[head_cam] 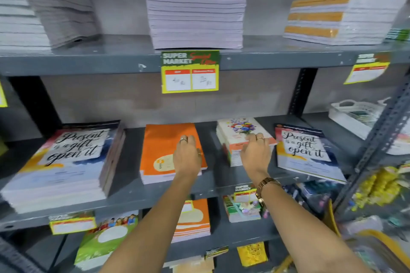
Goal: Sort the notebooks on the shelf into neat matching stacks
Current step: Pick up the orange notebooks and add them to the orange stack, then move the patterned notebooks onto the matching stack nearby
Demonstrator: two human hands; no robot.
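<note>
Left hand (187,155): fingers spread, palm flat on the low stack of orange softcover notebooks (164,150), mid-shelf. Right hand (255,153): loosely curled, touching the floral-cover notebook stack (238,137) just right of it. Likely light, floppy, slick-covered; best lifted by both long edges. Grey painted metal shelf (131,186); shop aisle, shelves crowded.

Orange notebooks (165,148); floral notebooks (240,131); grey shelf (133,188).
</note>
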